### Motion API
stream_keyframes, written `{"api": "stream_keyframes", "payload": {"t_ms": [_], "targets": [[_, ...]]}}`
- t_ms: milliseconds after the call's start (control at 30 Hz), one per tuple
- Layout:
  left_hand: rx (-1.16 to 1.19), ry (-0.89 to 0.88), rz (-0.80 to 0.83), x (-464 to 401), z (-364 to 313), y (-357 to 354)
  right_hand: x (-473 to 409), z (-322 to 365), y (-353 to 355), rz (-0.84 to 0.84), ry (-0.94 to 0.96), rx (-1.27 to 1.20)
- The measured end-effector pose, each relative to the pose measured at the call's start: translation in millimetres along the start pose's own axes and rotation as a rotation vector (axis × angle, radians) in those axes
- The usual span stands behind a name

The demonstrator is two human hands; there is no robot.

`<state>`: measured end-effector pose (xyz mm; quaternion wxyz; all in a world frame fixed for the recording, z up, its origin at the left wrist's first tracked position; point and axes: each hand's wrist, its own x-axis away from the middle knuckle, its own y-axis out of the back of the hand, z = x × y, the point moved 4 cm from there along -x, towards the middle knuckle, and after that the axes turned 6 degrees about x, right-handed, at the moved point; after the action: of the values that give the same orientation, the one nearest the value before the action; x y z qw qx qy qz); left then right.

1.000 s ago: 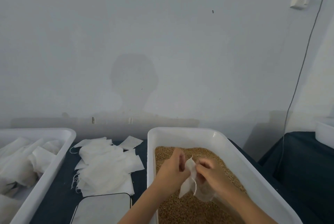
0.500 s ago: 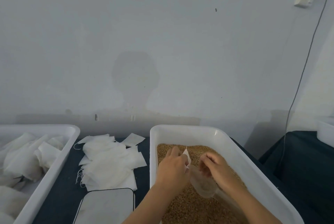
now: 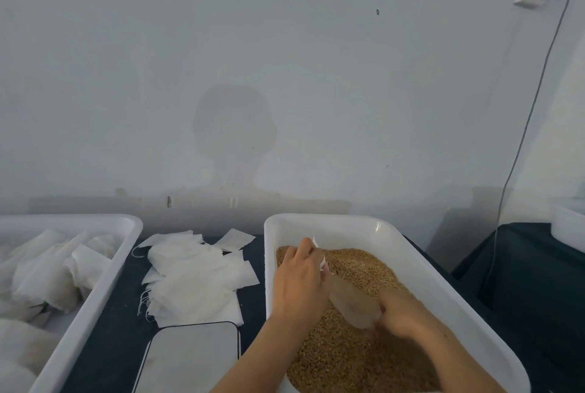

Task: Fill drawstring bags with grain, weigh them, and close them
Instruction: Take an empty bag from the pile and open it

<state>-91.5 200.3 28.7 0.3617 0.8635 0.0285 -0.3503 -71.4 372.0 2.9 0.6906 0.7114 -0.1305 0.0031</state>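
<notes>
One drawstring bag (image 3: 353, 304), lying on the grain (image 3: 364, 357) in the white tub (image 3: 411, 250). Left hand (image 3: 300, 285) pinches its mouth; right hand (image 3: 400, 313) grasps its base. Advice: keep mouth wide, scoop shallow, avoid overfilling.

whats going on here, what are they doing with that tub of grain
A person is filling a small white drawstring bag over a white tub of brown grain. The left hand pinches the bag's top edge, while the right hand is down at the grain by the bag's lower end. The bag looks partly filled and is not yet weighed or closed. A pile of empty bags lies left of the tub, with a flat scale in front of it and a second tub holding white bags at far left.
</notes>
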Motion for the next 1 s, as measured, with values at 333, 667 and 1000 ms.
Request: {"api": "stream_keyframes", "payload": {"t_ms": [333,667,1000], "targets": [[-0.049,0.169,0.006,-0.2,17.8,-9.4,-2.2,0.0,36.0,-0.449,0.22,0.339],[-0.081,0.084,0.049,-1.4,17.1,-10.6,-0.9,22.7,-1.9,-0.161,0.428,-0.002],[-0.036,0.065,0.138,-2.9,22.1,-16.0,23.9,-22.3,34.5,0.11,0.433,-0.408]]}}
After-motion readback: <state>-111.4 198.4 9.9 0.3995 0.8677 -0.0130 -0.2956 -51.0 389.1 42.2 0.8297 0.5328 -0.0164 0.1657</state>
